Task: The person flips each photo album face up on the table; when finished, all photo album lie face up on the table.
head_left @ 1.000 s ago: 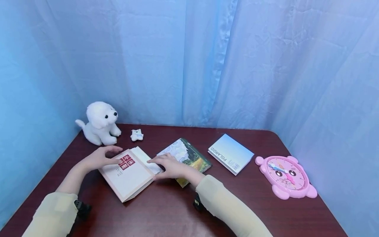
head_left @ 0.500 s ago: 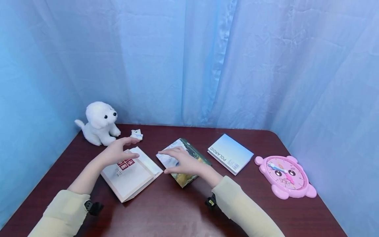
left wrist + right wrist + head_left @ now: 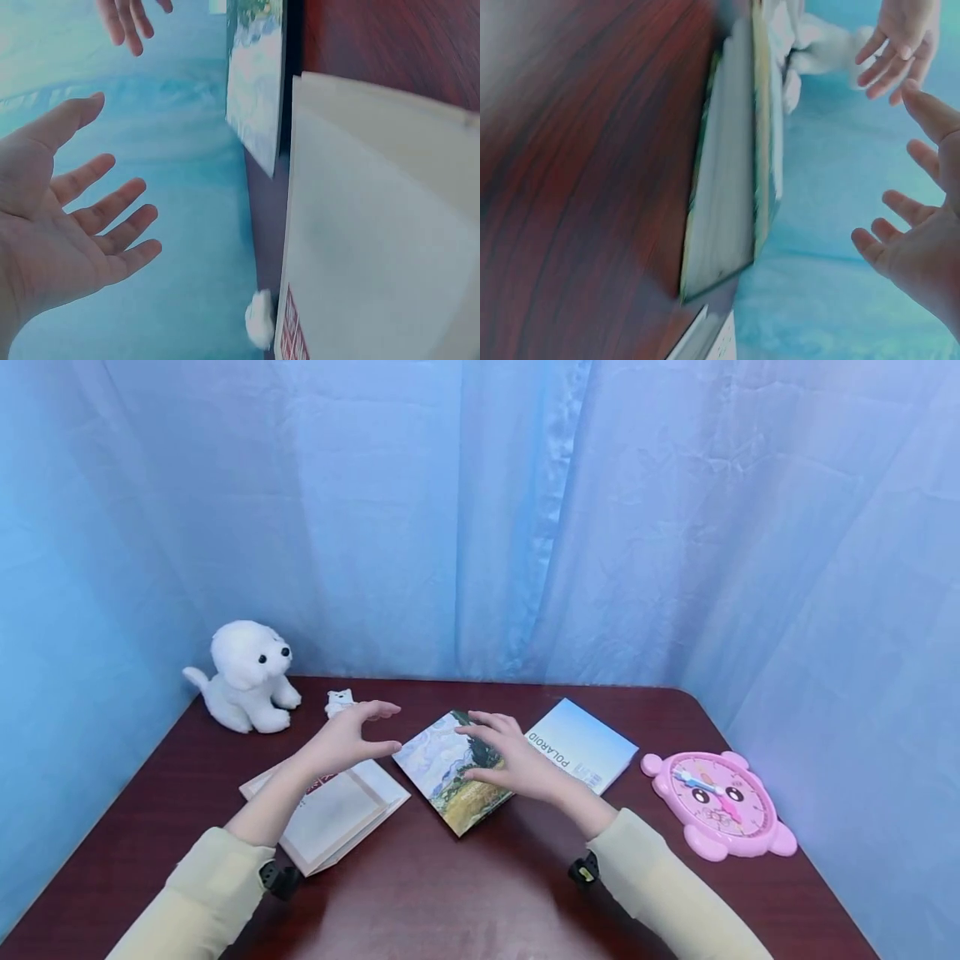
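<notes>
My left hand (image 3: 341,745) hovers over the far side of a cream book (image 3: 337,818) with red characters on its cover, fingers spread and holding nothing. In the left wrist view the palm of that hand (image 3: 52,240) faces the camera, apart from the book. My right hand (image 3: 517,760) hangs above a book with a painted landscape cover (image 3: 442,768), its fingers loosely extended. The right wrist view shows that painted book's page edges (image 3: 724,172), with the hand (image 3: 922,225) off to one side, not touching it.
A blue-white POLAROID album (image 3: 585,739) lies right of the painted book. Farther right is a pink bear-shaped clock (image 3: 720,806). A white plush dog (image 3: 251,677) sits at the back left beside a small white bear figure (image 3: 339,702). Blue curtains (image 3: 375,527) surround the dark red table (image 3: 450,910).
Both hands have left the cream book and moved rightward and up. My right hand is now over the painted book; the left has crossed to the cream book's far side.
</notes>
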A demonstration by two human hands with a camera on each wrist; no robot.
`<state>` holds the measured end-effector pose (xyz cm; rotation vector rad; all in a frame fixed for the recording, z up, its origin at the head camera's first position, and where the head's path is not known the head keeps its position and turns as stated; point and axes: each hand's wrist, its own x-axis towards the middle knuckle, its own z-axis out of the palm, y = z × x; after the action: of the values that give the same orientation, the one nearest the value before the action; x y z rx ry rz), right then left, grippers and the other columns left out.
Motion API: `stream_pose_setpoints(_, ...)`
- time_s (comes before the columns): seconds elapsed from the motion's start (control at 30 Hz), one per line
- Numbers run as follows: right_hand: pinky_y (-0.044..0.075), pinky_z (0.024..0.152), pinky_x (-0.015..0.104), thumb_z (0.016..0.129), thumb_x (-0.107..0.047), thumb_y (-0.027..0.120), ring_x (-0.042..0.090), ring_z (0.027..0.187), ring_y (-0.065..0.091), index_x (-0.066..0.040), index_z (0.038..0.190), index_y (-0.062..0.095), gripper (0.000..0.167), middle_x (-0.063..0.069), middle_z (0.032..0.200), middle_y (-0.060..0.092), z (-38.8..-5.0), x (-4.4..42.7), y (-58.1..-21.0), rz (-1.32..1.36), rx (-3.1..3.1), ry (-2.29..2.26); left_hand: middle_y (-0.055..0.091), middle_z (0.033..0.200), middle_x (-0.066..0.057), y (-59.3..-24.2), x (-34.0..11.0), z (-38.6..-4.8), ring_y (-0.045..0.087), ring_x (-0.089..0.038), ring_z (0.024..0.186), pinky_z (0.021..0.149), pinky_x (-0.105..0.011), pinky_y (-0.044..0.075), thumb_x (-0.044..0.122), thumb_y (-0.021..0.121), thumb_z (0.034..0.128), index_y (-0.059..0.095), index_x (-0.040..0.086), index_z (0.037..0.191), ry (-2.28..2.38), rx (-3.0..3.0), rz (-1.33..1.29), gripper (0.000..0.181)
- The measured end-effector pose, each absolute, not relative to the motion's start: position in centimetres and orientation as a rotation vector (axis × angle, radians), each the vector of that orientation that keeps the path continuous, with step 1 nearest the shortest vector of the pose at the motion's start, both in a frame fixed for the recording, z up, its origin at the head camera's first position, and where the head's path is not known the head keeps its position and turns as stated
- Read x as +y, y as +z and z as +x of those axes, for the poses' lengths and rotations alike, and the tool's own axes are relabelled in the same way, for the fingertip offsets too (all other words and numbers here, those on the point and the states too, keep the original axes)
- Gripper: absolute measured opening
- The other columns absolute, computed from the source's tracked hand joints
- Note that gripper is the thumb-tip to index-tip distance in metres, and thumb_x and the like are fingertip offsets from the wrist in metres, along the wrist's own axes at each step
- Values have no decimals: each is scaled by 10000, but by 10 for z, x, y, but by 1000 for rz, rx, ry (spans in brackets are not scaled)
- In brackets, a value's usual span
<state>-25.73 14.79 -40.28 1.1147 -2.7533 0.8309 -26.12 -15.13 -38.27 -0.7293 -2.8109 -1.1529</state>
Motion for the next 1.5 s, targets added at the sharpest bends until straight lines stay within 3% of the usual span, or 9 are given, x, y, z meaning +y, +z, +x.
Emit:
stream_pose_setpoints(0.4,350,1027,545,843,-309,718,302,1360,282,-180,1396,471,619,83,1501,323,-260,191,-420,1031,-2774,781,501,1366,-115,-395,-115,-278,422,-308,1295,1025,-512,371,295,705,843,519,98,1333,-1194,-2800,-719,561)
stream_pose_setpoints(0.83,321,1070,511,853,-385,689,278,1373,296,-251,1451,375,689,78,1491,345,-269,220,-444,991,-2857,763,390,1465,-100,-414,-99,-300,345,-307,1355,1041,-513,354,296,700,854,444,135,1395,-1313,-2882,-671,620)
stream_pose_setpoints(1.1,364,1055,460,833,-378,712,220,1329,385,-253,1457,359,727,58,1440,418,-279,228,-454,1063,-2884,820,365,1479,-118,-428,-89,-312,330,-317,1362,1049,-505,349,246,733,827,399,111,1425,-1309,-2952,-678,698)
stream_pose_setpoints(1.33,412,1015,432,850,-357,696,202,1262,467,-172,1459,366,717,24,1413,445,-285,227,-459,1106,-2918,820,388,1461,-131,-436,-84,-323,332,-304,1361,1077,-473,322,241,779,781,397,74,1428,-1179,-3008,-732,769)
stream_pose_setpoints(1.5,425,1000,420,870,-309,685,176,1236,487,-173,1458,366,683,29,1376,481,-290,225,-462,1133,-2934,825,403,1450,-136,-438,-82,-328,346,-316,1347,1072,-479,323,229,791,769,397,74,1428,-1100,-3034,-807,783)
